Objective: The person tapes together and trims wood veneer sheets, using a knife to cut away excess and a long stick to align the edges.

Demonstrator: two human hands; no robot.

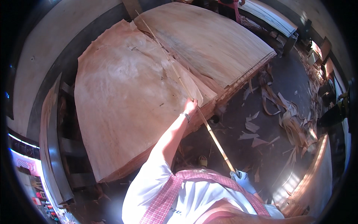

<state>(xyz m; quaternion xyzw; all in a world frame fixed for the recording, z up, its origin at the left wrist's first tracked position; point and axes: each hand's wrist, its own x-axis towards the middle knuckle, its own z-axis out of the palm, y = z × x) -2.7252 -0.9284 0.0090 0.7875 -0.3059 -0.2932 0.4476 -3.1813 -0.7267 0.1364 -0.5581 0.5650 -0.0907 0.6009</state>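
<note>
A long thin bamboo pole (pixel 212 136) runs slantwise from my body out over a large pile of wood veneer sheets (pixel 115 97). My left hand (pixel 191 106), bare with a watch at the wrist, is closed around the pole at the pile's near right edge. Light blue covers my right hand (pixel 244 181), a glove, closed on the pole's thick near end close to my waist. Beneath the pole's middle, a loose veneer flap (pixel 192 87) lifts along the pile's edge. The pole's far tip reaches the gap beside a second veneer stack (pixel 209 41).
Veneer scraps and curled strips (pixel 291 119) litter the dark floor on the right. Another person (pixel 229 7) stands at the far side near a long pale stack (pixel 266 15). A metal-edged rack (pixel 56 149) stands left; more stacked sheets (pixel 309 179) lie at lower right.
</note>
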